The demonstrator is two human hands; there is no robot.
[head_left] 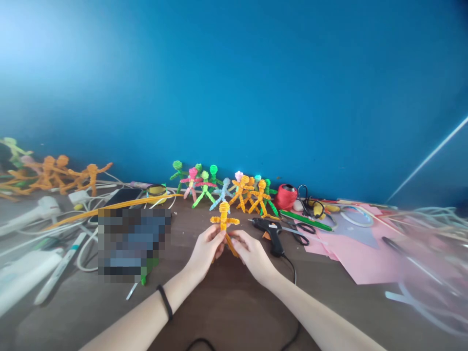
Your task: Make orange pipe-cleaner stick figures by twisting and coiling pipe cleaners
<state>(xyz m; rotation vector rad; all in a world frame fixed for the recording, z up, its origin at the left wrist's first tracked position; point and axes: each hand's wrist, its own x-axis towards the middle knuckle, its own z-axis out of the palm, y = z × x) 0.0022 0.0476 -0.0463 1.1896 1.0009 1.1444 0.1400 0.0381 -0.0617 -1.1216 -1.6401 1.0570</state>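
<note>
An orange pipe cleaner figure (224, 214) stands upright between my two hands, with its round head and both short arms showing above my fingers. My left hand (209, 247) pinches it around the lower body. The fingers of my right hand (249, 251) are closed on one of its legs, which slants down to the right. My fingers partly hide the other leg. Just behind it, along the wall, stand several pipe cleaner figures (205, 187) in green, pink, blue and orange.
A black glue gun (272, 234) lies right of my hands, its cord running toward me. Farther right are pink paper sheets (365, 258), a green pen-like stick (307, 220) and a red spool (285, 196). Left lie a blurred-out device (135, 243), white cables and more orange figures (91, 176).
</note>
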